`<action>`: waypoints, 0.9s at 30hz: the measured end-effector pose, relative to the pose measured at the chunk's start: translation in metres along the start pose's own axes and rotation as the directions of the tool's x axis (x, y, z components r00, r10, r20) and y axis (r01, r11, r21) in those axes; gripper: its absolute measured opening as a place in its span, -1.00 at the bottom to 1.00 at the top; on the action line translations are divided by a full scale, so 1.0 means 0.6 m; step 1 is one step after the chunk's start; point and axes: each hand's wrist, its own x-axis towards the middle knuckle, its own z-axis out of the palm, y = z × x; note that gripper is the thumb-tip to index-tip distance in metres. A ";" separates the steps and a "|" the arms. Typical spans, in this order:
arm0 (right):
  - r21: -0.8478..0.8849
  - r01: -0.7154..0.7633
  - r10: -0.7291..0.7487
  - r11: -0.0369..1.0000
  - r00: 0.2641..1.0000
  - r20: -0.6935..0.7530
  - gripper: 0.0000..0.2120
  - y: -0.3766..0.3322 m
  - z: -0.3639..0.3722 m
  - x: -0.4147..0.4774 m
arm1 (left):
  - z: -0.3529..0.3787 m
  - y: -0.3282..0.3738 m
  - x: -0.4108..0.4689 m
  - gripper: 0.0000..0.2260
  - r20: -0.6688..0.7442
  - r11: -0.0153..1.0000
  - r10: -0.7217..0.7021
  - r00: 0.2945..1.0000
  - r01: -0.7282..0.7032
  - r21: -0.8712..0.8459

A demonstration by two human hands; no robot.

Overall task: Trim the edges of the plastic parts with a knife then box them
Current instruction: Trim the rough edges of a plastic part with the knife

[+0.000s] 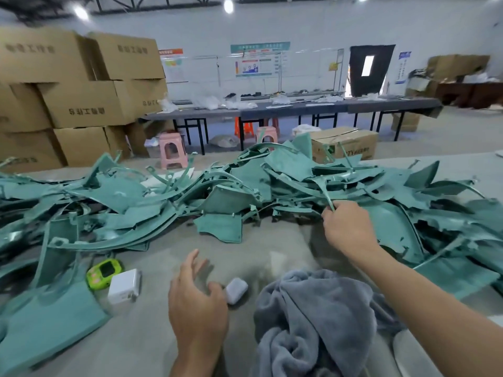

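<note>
1. Table [141, 338]: grey top, fills lower frame
2. Pile [245, 186]: green plastic parts, 9 to 3 o'clock across mid table. Panels and curved strips interlocked, more spilling to 8 and 4 o'clock. None looks sorted or boxed
3. Boxes [81, 85]: stacked cartons, 10 o'clock, on floor beyond table
4. Towel [321, 317]: grey, bunched, 5 o'clock, near edge
5. Carton [345, 144]: flaps open, 2 o'clock, behind pile; poss. box for done parts
6. R hand [348, 229]: 4 o'clock, at pile's near edge. Thumb and forefinger nip end of strip, other fingers curled
7. L hand [196, 303]: 6 to 7 o'clock, over bare table, fingers loosely spread, holds nothing. Thumb just beside case; contact unclear
8. Charger [124, 285]: white, 7 o'clock
9. Gadget [104, 273]: green, touching charger, 7 to 8 o'clock
10. Case [236, 290]: small, white, 6 o'clock
11. Strip [328, 195]: thin, runs up into pile under other pcs
12. Knife: not in view

Risks (est.): strip is tangled, so a pull may drag neighbours onto nos. 8–10 or off the table; thin section may bend or snap. If blade is under towel or pile, groping for it risks a cut
</note>
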 end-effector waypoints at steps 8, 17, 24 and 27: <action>0.506 0.332 -0.309 0.796 0.942 -0.132 -0.76 -0.053 -0.056 -0.099 | 0.003 0.007 -0.003 -0.53 0.026 0.996 0.024 0.999 -0.022 -0.082; -0.033 0.666 -0.631 0.745 0.720 0.288 -0.75 -0.050 0.044 -0.316 | -0.014 0.061 -0.008 -0.54 0.661 0.124 -0.239 0.711 0.698 -0.705; -0.002 0.757 -0.750 0.654 0.648 0.133 -0.68 -0.028 0.026 -0.284 | -0.069 0.049 0.027 -0.81 0.564 0.175 -0.352 0.747 0.644 -0.744; -0.187 0.664 -0.562 0.724 0.725 0.397 -0.34 -0.010 0.010 -0.251 | -0.095 0.041 0.040 -0.88 0.396 0.330 -0.327 0.858 0.496 -0.803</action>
